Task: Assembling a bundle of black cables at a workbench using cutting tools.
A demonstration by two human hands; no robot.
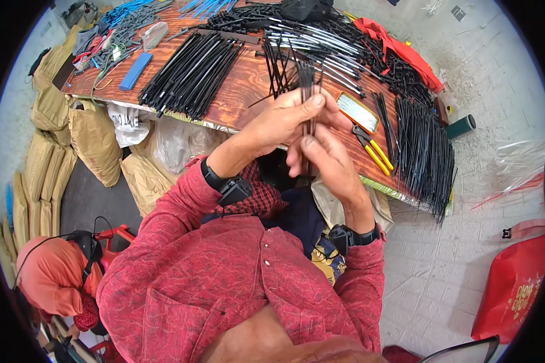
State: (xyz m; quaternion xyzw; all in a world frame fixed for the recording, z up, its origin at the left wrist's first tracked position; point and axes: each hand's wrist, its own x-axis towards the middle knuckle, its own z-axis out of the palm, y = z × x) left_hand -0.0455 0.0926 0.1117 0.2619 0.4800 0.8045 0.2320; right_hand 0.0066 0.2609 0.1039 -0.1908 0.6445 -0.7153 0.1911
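Over the table's near edge I hold a narrow bundle of thin black rods [307,74] upright. My left hand [281,119] is closed round its upper part, thumb laid across the front. Lower down, my right hand [330,158] wraps the same bundle, its thumb against the rods. The exact kind of rod cannot be made out. Just behind the bundle, more loose black rods [278,71] lie crosswise on the wooden table [248,91]. Right of my hands are a shallow tin [358,112] of fine pale pieces and pliers [375,151] with yellow handles.
Stacks of black rods lie at the left [191,72] and right [424,151], the right one overhanging the edge. A blue block [135,71] sits at the far left. Brown sacks [94,142] stand left of the table. Another person [57,275] in an orange head covering is at lower left.
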